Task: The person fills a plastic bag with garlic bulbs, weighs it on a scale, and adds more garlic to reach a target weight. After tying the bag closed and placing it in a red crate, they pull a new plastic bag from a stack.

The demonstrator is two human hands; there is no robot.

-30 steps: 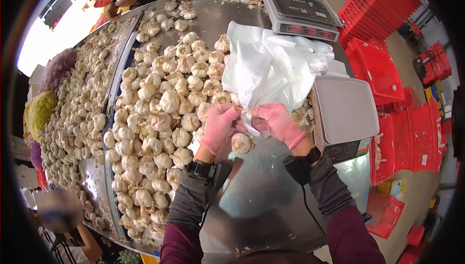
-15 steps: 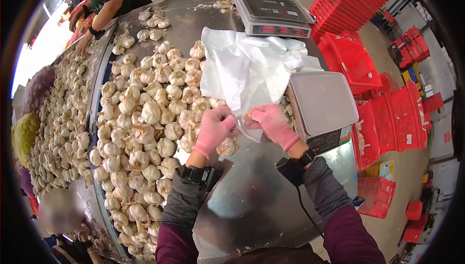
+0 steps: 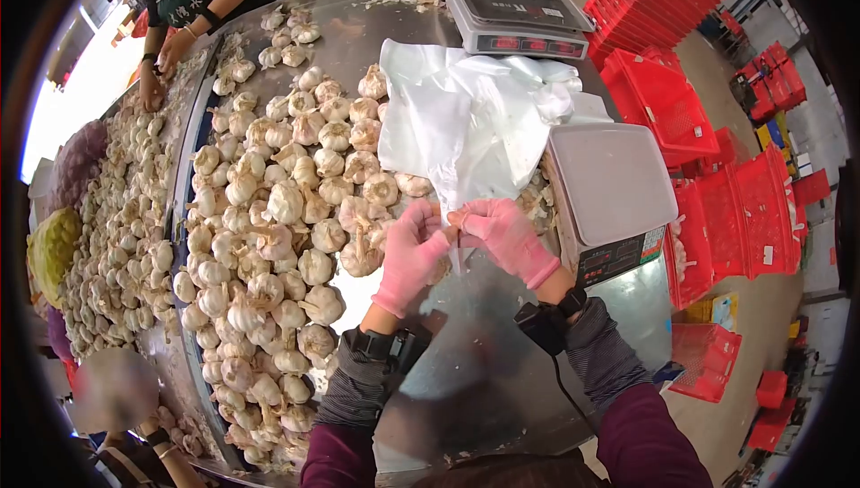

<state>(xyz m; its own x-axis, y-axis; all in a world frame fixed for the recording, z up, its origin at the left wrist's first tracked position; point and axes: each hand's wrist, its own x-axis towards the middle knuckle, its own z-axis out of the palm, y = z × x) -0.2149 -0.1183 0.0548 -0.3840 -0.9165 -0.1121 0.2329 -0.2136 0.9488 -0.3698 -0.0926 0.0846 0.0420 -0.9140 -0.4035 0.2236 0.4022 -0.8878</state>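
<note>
Both hands wear pink gloves with bare fingertips and meet at the near end of a plastic bag. My left hand (image 3: 415, 250) pinches the narrow gathered end, thumb against fingers. Opposite it, my right hand (image 3: 506, 235) is closed on the same end, and the fingertips of both nearly touch. The translucent white plastic bag (image 3: 515, 129) spreads away from me over the metal table, reaching toward the far scale. Garlic bulbs (image 3: 287, 201) lie heaped left of the bag, a few right beside my left hand.
A scale with a pale platform (image 3: 614, 185) stands right of my hands; another scale (image 3: 515, 13) sits at the table's far edge. Red crates (image 3: 654, 112) are stacked at right. Across a divider, more garlic (image 3: 121, 228) lies near other people's hands (image 3: 166, 62).
My hands have come closer together at the bag's end, the left moving right. The bag's near end is now bunched narrower. The view has shifted slightly.
</note>
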